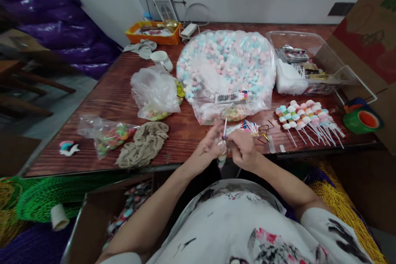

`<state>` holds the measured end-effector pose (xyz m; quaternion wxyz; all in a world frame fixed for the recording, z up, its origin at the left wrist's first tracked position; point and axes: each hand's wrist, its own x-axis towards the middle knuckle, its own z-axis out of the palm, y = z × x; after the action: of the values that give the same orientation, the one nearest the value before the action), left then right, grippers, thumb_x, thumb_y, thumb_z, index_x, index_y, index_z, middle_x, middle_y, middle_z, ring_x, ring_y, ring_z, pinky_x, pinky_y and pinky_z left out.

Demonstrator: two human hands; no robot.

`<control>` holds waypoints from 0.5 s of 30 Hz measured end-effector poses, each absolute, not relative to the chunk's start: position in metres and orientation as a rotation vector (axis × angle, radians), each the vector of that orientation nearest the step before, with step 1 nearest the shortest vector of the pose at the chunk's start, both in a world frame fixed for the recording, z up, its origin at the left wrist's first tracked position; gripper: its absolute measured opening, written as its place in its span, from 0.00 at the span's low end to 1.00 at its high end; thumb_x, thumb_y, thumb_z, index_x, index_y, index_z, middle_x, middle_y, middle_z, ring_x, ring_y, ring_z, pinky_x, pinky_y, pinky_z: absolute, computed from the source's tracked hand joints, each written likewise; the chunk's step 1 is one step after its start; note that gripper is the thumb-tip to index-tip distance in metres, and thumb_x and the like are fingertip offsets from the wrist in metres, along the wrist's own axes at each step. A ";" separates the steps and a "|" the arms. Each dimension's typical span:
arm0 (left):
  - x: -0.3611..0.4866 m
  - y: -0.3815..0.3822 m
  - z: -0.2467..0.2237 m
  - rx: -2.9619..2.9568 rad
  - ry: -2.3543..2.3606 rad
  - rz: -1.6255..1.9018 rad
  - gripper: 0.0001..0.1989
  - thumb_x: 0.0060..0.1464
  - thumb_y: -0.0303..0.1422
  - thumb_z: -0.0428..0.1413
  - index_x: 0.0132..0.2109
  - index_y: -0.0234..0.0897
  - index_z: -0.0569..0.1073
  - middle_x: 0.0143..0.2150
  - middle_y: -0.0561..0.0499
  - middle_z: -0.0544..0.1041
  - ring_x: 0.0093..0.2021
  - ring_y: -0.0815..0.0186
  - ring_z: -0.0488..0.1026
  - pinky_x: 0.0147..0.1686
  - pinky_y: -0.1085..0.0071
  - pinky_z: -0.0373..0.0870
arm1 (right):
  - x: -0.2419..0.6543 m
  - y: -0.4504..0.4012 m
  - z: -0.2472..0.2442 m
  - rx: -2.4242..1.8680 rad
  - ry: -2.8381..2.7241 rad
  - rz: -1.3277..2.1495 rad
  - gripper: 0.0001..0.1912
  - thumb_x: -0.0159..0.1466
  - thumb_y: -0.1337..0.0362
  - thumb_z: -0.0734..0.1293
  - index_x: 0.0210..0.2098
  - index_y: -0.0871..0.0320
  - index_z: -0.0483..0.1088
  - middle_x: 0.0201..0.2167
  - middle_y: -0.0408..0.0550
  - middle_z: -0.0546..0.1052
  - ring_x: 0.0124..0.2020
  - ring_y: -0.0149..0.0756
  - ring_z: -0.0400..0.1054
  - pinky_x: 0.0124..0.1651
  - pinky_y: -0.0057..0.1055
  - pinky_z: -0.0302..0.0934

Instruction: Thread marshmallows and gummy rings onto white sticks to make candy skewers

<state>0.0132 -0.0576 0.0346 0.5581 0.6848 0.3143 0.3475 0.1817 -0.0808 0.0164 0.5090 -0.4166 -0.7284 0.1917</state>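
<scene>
At the table's front edge, my left hand (208, 144) and my right hand (243, 149) are together, closed around a marshmallow stick (225, 126). Its white stick points upward between the fingers, and a pale wrapped end (222, 159) hangs below them. The fingers partly hide where the wrapper gathers round the stick. Just beyond my right hand lie printed wrappers (247, 127) and gold-coloured wire clips (264, 135). Farther right is a pile of marshmallow sticks (305, 116) in pink, blue, white and green, their white sticks pointing toward me.
A large bag of marshmallows (227, 62) stands behind my hands. Left are a candy bag (156, 95), a gummy bag (113, 138), a cloth (144, 144) and a mug (161, 60). At right are a clear bin (312, 41) and green tape (355, 121). An open box (93, 214) sits below.
</scene>
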 end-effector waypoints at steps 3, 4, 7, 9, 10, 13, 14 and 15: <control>0.003 -0.069 0.025 1.464 0.713 0.555 0.28 0.62 0.48 0.50 0.63 0.36 0.66 0.33 0.47 0.78 0.27 0.68 0.73 0.30 0.71 0.72 | 0.175 -0.080 0.011 -0.923 -1.737 0.321 0.07 0.64 0.69 0.57 0.30 0.56 0.63 0.25 0.46 0.68 0.28 0.35 0.61 0.35 0.34 0.57; -0.002 -0.071 0.024 1.525 0.764 0.578 0.26 0.62 0.46 0.52 0.61 0.34 0.68 0.31 0.48 0.78 0.25 0.69 0.72 0.29 0.72 0.71 | 0.172 -0.082 0.007 -0.943 -1.682 0.370 0.07 0.64 0.68 0.58 0.29 0.56 0.63 0.24 0.45 0.68 0.28 0.35 0.61 0.35 0.34 0.57; -0.020 -0.072 0.023 1.974 0.953 0.801 0.15 0.59 0.37 0.56 0.51 0.36 0.76 0.36 0.46 0.80 0.33 0.66 0.76 0.37 0.69 0.73 | 0.160 -0.092 -0.004 -1.008 -1.443 0.830 0.09 0.63 0.63 0.61 0.26 0.56 0.63 0.22 0.42 0.67 0.26 0.32 0.60 0.32 0.31 0.56; -0.030 -0.072 0.020 2.319 0.974 0.912 0.10 0.58 0.30 0.56 0.45 0.38 0.79 0.38 0.45 0.81 0.38 0.65 0.76 0.42 0.68 0.73 | 0.152 -0.099 -0.009 -0.972 -1.196 1.302 0.11 0.61 0.59 0.65 0.25 0.56 0.63 0.19 0.39 0.65 0.22 0.28 0.57 0.27 0.27 0.52; -0.034 -0.072 0.018 2.457 0.946 0.935 0.10 0.58 0.28 0.55 0.44 0.39 0.79 0.38 0.45 0.81 0.38 0.65 0.77 0.42 0.68 0.73 | 0.147 -0.104 -0.010 -0.928 -1.056 1.533 0.13 0.59 0.57 0.67 0.25 0.56 0.63 0.18 0.38 0.64 0.20 0.27 0.54 0.24 0.26 0.49; -0.047 -0.078 0.008 2.670 0.862 0.963 0.12 0.56 0.24 0.53 0.42 0.41 0.79 0.39 0.46 0.82 0.40 0.64 0.78 0.43 0.67 0.74 | 0.129 -0.117 -0.010 -0.765 -0.701 2.055 0.17 0.52 0.55 0.72 0.25 0.56 0.61 0.14 0.32 0.58 0.15 0.22 0.46 0.20 0.23 0.41; -0.053 -0.083 0.005 2.682 0.871 0.977 0.12 0.55 0.23 0.53 0.41 0.42 0.79 0.39 0.46 0.82 0.41 0.64 0.78 0.44 0.66 0.75 | 0.122 -0.122 -0.010 -0.720 -0.633 2.162 0.17 0.50 0.57 0.74 0.25 0.56 0.61 0.14 0.31 0.57 0.15 0.22 0.44 0.19 0.22 0.39; -0.063 -0.089 0.002 2.674 0.910 0.989 0.12 0.55 0.23 0.53 0.40 0.42 0.79 0.40 0.46 0.82 0.42 0.63 0.78 0.45 0.65 0.75 | 0.116 -0.126 -0.010 -0.693 -0.606 2.238 0.17 0.50 0.58 0.74 0.26 0.56 0.62 0.14 0.30 0.57 0.14 0.21 0.44 0.19 0.22 0.38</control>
<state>-0.0627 -0.0886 0.0023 0.0743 0.8910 0.3033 0.3295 0.1158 -0.1257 -0.0100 0.3533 -0.2678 -0.2344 0.8652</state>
